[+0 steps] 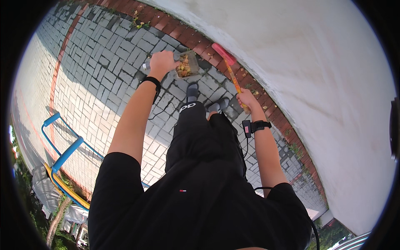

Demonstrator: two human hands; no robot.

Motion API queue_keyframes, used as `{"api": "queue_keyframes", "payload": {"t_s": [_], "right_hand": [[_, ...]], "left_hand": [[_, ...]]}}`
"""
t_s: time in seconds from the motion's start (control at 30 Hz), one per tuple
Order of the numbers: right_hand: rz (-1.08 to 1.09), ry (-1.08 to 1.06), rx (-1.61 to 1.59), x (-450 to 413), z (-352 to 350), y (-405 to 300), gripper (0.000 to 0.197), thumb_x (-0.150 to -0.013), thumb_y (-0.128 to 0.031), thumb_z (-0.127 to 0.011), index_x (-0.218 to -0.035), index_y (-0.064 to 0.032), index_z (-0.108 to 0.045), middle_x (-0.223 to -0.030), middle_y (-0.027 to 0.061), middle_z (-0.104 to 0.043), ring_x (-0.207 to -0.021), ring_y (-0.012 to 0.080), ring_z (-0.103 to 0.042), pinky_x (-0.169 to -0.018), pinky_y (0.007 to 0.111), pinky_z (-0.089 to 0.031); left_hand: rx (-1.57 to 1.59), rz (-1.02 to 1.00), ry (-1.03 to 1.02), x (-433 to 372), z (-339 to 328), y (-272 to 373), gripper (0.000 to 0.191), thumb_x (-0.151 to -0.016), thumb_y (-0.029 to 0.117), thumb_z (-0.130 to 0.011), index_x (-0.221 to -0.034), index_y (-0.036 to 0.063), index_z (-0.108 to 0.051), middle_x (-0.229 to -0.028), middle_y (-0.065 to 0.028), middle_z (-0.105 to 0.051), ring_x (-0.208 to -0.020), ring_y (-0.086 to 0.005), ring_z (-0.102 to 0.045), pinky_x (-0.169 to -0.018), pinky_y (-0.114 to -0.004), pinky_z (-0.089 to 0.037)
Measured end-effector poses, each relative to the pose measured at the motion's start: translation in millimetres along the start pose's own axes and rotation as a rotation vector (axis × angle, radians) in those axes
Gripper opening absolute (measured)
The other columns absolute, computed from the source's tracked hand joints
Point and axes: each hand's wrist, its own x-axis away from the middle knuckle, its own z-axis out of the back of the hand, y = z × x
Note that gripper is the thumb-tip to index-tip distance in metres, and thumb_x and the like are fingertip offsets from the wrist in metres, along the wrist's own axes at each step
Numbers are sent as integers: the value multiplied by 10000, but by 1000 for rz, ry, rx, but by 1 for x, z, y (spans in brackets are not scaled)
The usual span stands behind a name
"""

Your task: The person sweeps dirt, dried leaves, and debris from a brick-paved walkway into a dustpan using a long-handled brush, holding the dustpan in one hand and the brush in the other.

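Observation:
My left hand grips the handle of a clear plastic dustpan, which holds a heap of yellow and brown dry leaves. In my right hand is a small broom with a patterned orange-yellow handle. Its pink head rests on the red brick strip at the foot of the white wall. Dustpan and broom head are apart, with brick paving between them. A few loose leaves lie on the red bricks near the right hand.
A white wall rises along the right, edged by red bricks. Small weeds with yellow leaves grow farther ahead. Blue-padded metal bars and a yellow part stand at the left. My sandalled feet are on grey paving.

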Motion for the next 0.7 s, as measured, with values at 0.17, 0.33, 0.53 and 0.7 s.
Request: {"api": "queue_keyframes", "payload": {"t_s": [0.17, 0.33, 0.53, 0.7], "right_hand": [[-120, -176, 50, -25, -10, -36, 113, -838, 0, -575, -760, -16, -494, -582, 44, -534, -423, 109, -491, -373, 287, -382], [-226, -310, -317, 15, 1, -42, 163, -892, -41, -570, -1047, -41, -519, -629, -39, -442, -444, 13, -401, -381, 177, -346], [-173, -241, -150, 61, 6, -33, 447, -906, -23, -547, -1347, -65, -484, -639, -29, -465, -444, 30, -406, -389, 198, -348], [4, 5, 208, 0, -28, -13, 204, -850, -16, -574, -1049, 15, -539, -627, 22, -510, -452, 78, -464, -397, 261, -385]], "left_hand": [[-15, 12, -63, 6, 0, 10, 480, -774, 519, -713, -934, 67, -741, -929, -138, -730, -872, -312, -715, -767, -421, -575], [-7, 35, -9, 12, -6, -14, 457, -771, 503, -714, -930, 75, -740, -942, -138, -730, -875, -319, -714, -761, -421, -577], [12, 1, 14, 12, -4, -26, 445, -769, 498, -716, -899, 74, -742, -906, -132, -728, -849, -312, -712, -736, -420, -571], [58, -74, 106, 6, -7, -15, 430, -740, 467, -714, -811, 43, -733, -803, -157, -715, -756, -347, -702, -693, -437, -572]]}}
